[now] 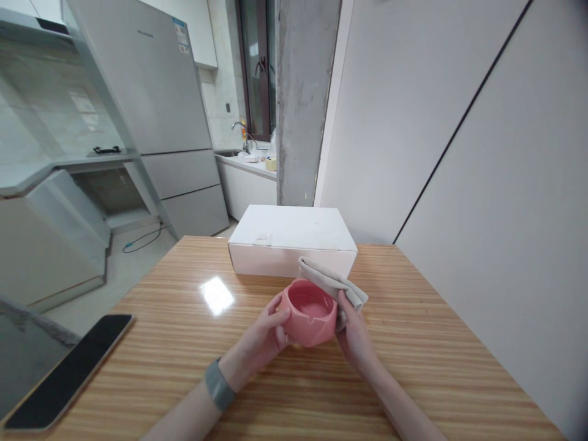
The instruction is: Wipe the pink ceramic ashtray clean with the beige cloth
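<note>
A pink ashtray (309, 324) with a notched rim and faceted sides is held above the table, its open top tilted toward me. My left hand (266, 331) grips it from the left, thumb on the outer wall and fingers around the side and underneath. On the right, my right hand (353, 334) is closed on a folded light grey cloth (328, 280). Part of that cloth lies against the ashtray's right side, and a flap sticks up behind the rim. Fingertips of the right hand are partly hidden by the cloth and ashtray.
A closed white box (291, 229) stands at the back of the wood-grain table (413, 343). A dark-screened phone or tablet (68, 373) lies at the left edge. Beyond are a grey fridge (151, 92) and a sink counter; a white wall (436, 153) borders the right side.
</note>
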`<action>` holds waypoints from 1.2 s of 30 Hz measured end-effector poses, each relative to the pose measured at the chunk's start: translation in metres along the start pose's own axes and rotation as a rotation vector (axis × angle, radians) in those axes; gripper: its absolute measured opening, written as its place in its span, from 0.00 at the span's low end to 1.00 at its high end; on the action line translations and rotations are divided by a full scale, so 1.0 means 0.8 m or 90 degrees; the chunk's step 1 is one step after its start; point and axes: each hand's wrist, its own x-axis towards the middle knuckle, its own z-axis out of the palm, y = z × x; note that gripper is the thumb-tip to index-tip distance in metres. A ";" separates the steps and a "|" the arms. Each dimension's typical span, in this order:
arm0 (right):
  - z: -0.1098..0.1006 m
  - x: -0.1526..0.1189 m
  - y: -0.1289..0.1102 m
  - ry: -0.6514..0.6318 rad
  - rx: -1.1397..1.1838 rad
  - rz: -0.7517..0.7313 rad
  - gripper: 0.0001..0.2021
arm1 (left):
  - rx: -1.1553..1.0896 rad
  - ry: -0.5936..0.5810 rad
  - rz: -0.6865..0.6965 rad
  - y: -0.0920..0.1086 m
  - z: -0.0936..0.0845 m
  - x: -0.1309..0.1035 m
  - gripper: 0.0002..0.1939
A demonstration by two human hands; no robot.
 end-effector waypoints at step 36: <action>-0.003 -0.002 -0.002 0.018 -0.022 -0.021 0.17 | 0.075 -0.086 -0.045 0.008 -0.005 -0.007 0.34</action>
